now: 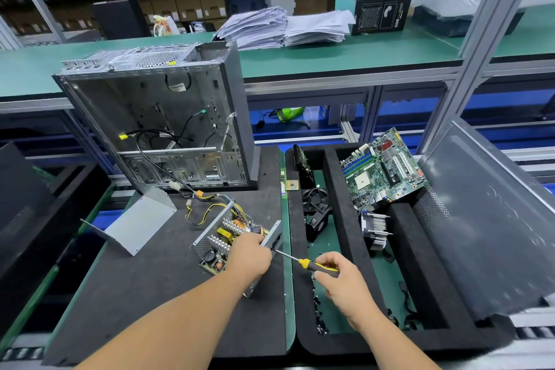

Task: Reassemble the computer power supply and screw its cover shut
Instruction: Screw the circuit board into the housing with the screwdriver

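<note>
The open power supply point(219, 237) lies on the black foam mat point(150, 294) with its circuit board, heat sinks and yellow wires showing. My left hand point(249, 255) grips its right side wall and steadies it. My right hand point(339, 276) holds a yellow-and-black screwdriver point(312, 266), whose tip points left at the outer face of that wall. The grey metal cover point(138, 222) lies apart on the mat, to the left of the supply.
An empty computer case point(156, 120) stands upright behind the supply. To the right a black foam tray point(339, 204) holds a motherboard point(381, 168), fans point(315, 204), a heat sink point(375, 228) and loose screws point(318, 303). A grey side panel point(492, 219) leans at far right.
</note>
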